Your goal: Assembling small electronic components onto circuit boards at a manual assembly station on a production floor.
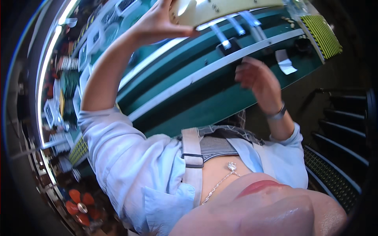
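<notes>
At the top of the head view, my left hand (157, 24) grips the left end of a cream-coloured board (232, 7) dotted with small dark holes or fittings. My thumb lies along the board's lower edge, while the other fingertips run out of the picture. Lower and to the right, my right hand (263, 80) hangs in the air over the green bench (185, 102), its fingers loosely bent and a little blurred. Nothing shows in it. Nearest to it are a small dark flat piece (228, 47) and a folded white paper (286, 63).
Plastic bins (104, 21) of small parts line the left side of the bench. A yellow-and-black striped panel (322, 37) stands at the far right end. Black slatted seating (342, 118) is to my right. An orange fan (81, 207) is at lower left.
</notes>
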Demonstrator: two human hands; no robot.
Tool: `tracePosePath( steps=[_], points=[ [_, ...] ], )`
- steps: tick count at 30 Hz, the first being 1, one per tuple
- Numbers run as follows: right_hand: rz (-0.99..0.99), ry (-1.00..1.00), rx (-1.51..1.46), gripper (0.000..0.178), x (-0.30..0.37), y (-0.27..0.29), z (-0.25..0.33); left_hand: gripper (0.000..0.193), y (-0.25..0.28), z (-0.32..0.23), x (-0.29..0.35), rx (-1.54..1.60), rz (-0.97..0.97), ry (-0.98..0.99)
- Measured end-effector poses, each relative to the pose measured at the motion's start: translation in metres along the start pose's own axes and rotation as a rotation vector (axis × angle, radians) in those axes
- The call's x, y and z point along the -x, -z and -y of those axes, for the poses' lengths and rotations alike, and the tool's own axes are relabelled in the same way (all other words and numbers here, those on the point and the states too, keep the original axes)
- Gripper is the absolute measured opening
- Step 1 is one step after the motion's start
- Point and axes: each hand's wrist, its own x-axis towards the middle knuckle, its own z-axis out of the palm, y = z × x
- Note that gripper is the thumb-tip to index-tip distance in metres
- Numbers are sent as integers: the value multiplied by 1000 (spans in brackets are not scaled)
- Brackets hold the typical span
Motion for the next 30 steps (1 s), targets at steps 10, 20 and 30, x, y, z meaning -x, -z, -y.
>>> tracePosePath(
  steps=[10,20,30],
  points=[
    [70,-418,201,59,-94,-104,-48,118,-52,73,247,-145,-248,50],
    [73,-663,282,54,-148,-99,-98,121,-69,129,291,-149,-322,58],
    [332,-637,287,50,-165,-82,-104,131,-65,160,286,113,-502,-325]
  ],
)
